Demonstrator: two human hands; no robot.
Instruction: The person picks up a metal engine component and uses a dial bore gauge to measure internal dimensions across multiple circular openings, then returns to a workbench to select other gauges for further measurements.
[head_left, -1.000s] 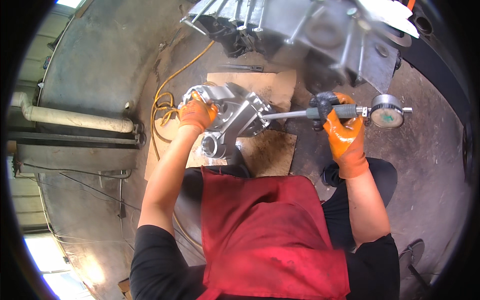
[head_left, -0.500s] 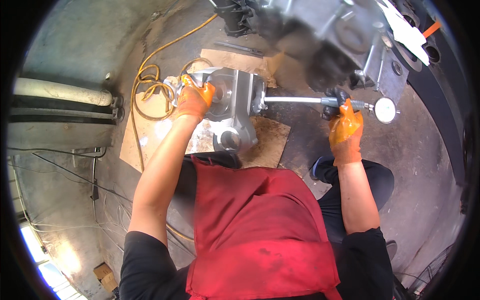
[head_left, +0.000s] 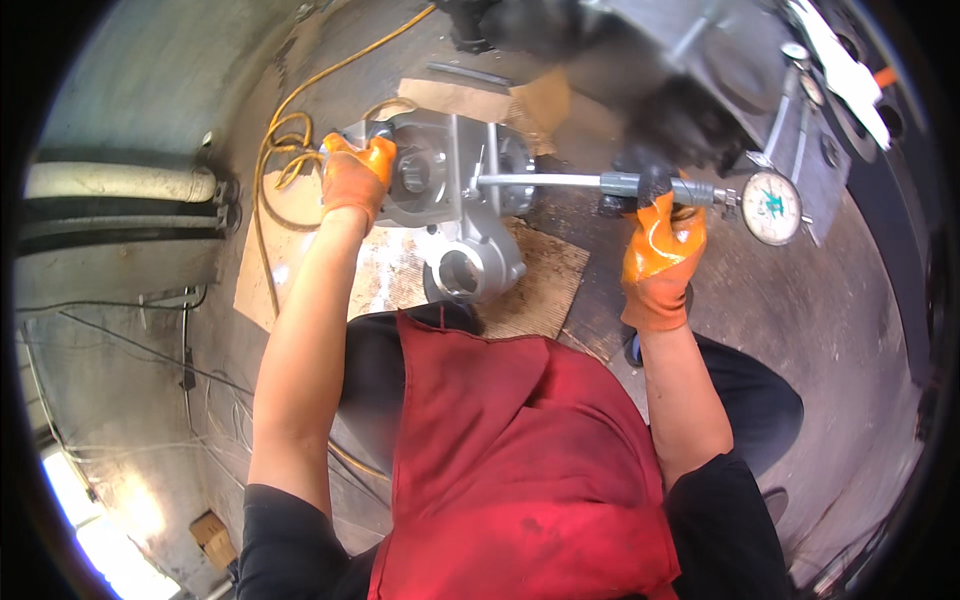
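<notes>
My left hand (head_left: 357,180), in an orange coated glove, is closed on the left end of a silver-grey metal casting (head_left: 485,235). The casting has several round bores and lies on brown cardboard. My right hand (head_left: 664,240), also in an orange glove with dark fingertips, grips the grey handle of a dial bore gauge (head_left: 560,181). Its round white dial (head_left: 771,208) faces up to the right of that hand. The gauge's thin rod points left, and its measuring end shows in front of the casting's right part, seemingly outside the bore.
Flattened cardboard (head_left: 555,275) lies under the casting. A yellow hose (head_left: 270,170) coils at the left. Large dark and grey machine parts (head_left: 690,90) stand at the far side, partly blurred. More dial gauges (head_left: 800,70) rest at the far right. Pale pipes (head_left: 120,183) run along the left.
The bore gauge has moved left; its end was at the casting's right end and now overlaps the casting. The dial turned more toward view. My left hand shifted slightly left and away.
</notes>
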